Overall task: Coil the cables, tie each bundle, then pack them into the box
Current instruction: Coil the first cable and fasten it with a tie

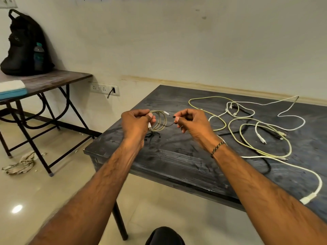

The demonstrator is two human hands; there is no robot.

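1. Pale plastered wall (177,41) behind, scuffed in spots; glossy beige tiled floor (53,200) below.
2. Dark table (177,156), matte black top streaked with dusty grey smears, square corner nearest the left arm.
3. Left hand (136,124), raised above the table's near-left part, clenched around a coiled cable (161,122): several round loops of pale, braided-looking cord, white plug ends poking out beside the thumb.
4. Right hand (192,122), just beside the coil, pinching a thin black tie (170,124) between thumb and forefinger; tie's other end reaching the loops.
5. Woven black-and-gold wristband (218,147) on the right wrist.
6. More small black ties (153,135) lying on the table under the coil.
7. Loose cables (256,124) sprawled over the right half of the table: white and yellowish cords in slack curves, tangled with a black one, rectangular white plugs at the ends.
8. Side table (53,80) at left, worn brown top, curved black metal legs; black backpack (24,45) with a bottle in its side pocket; white-lidded teal box (12,91) at its edge.
9. White socket strip (104,88) on the wall; crumpled rag (23,163) on the floor.
10. No readable writing anywhere.
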